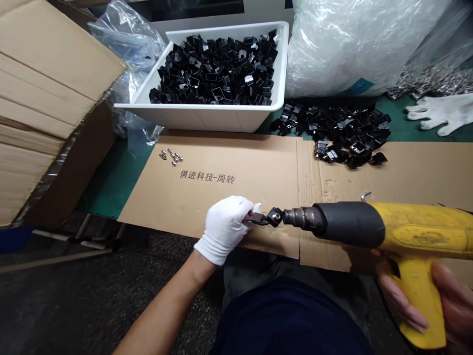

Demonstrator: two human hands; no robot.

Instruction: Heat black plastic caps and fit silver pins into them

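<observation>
My left hand (227,224), in a white glove, is closed around a tool with red handles (248,216). At the dark end of that tool is a small black part (274,217) with a metal piece in it. My bare right hand (424,296) is wrapped round the grip of a yellow heat gun (421,229). The gun's metal nozzle (301,217) points left, right beside the black part; whether they touch is unclear.
A white bin (203,118) full of black parts stands behind the cardboard sheet (221,158). More black parts (343,128) lie piled to its right. Small metal pieces (173,157), a hex key (365,195), a white glove (447,112), plastic bags and a carton (48,88) surround the work area.
</observation>
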